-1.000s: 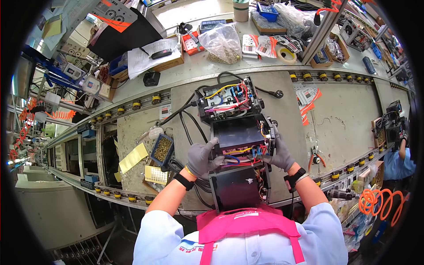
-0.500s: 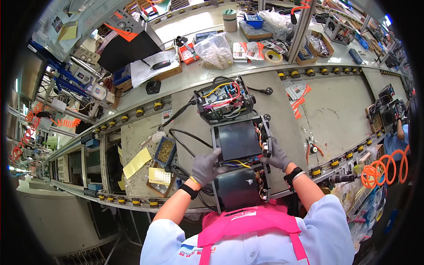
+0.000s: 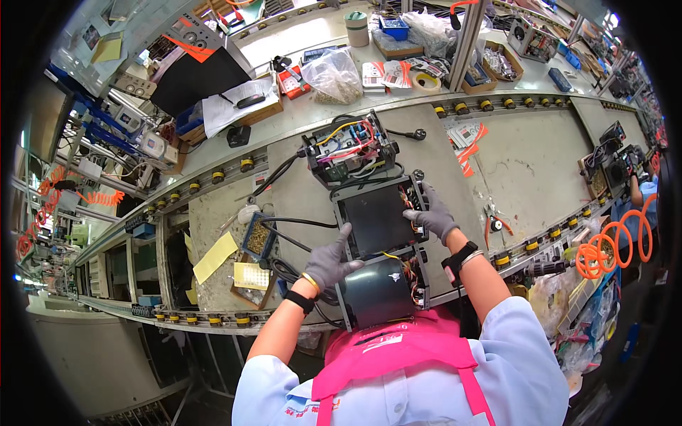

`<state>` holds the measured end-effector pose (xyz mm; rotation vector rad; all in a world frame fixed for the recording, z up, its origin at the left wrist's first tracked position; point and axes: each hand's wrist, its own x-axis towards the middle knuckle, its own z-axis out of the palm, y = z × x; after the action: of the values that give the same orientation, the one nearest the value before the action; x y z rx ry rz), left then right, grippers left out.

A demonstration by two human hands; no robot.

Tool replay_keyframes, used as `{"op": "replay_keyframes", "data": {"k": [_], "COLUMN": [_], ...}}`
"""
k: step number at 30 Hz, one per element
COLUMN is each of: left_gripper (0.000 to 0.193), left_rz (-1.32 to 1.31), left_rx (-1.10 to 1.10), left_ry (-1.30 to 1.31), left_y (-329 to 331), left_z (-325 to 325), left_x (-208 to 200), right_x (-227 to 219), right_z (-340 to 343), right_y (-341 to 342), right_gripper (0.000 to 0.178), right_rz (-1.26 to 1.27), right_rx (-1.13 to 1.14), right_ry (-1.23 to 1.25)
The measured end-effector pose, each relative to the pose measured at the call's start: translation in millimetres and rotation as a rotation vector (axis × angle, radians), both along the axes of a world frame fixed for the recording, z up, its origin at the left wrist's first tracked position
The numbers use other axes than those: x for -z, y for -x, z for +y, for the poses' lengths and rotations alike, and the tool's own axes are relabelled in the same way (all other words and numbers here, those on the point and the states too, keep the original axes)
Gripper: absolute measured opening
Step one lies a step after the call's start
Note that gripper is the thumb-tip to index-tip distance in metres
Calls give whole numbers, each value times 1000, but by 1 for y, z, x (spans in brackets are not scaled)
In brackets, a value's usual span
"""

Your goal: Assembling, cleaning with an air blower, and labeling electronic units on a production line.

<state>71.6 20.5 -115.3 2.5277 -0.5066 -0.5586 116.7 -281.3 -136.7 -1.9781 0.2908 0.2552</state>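
Observation:
Two dark-panelled metal device casings lie one behind the other before me: a middle casing (image 3: 375, 219) and a nearer casing (image 3: 376, 292) close to my apron. Wires and parts show along their right sides. My left hand (image 3: 329, 263), in a grey glove, rests at the left edge where the casings meet, thumb and fingers spread. Over the middle casing's right edge lies my gloved right hand (image 3: 435, 216), fingers apart and thumb reaching onto its dark panel. Behind them sits an opened device (image 3: 352, 150) with coloured wires and a black plug (image 3: 418, 134).
On the left are a blue bin of small metal parts (image 3: 258, 236), a yellow sheet (image 3: 215, 257) and black cables. Pliers (image 3: 495, 222) with orange handles and printed papers (image 3: 465, 142) lie right. A power screwdriver (image 3: 550, 267) and coiled orange hose (image 3: 604, 255) are near the right edge.
My right hand has moved farther along the middle casing's right edge, its thumb now on the panel. The gap between the two casings looks narrower. The whole view has shifted slightly.

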Motion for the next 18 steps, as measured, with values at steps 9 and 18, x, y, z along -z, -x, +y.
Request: {"op": "replay_keyframes", "data": {"k": [9, 18], "left_gripper": [64, 43], "left_rz": [-272, -340], "left_rx": [-77, -21], "left_ry": [-52, 182], "left_y": [-9, -74], "left_z": [8, -43], "left_x": [-38, -56], "right_x": [39, 0], "right_z": [3, 14], "right_y": [-11, -37], "right_gripper": [71, 110], "right_rz": [22, 178], "right_rx": [139, -186], "right_ry": [-224, 743]}}
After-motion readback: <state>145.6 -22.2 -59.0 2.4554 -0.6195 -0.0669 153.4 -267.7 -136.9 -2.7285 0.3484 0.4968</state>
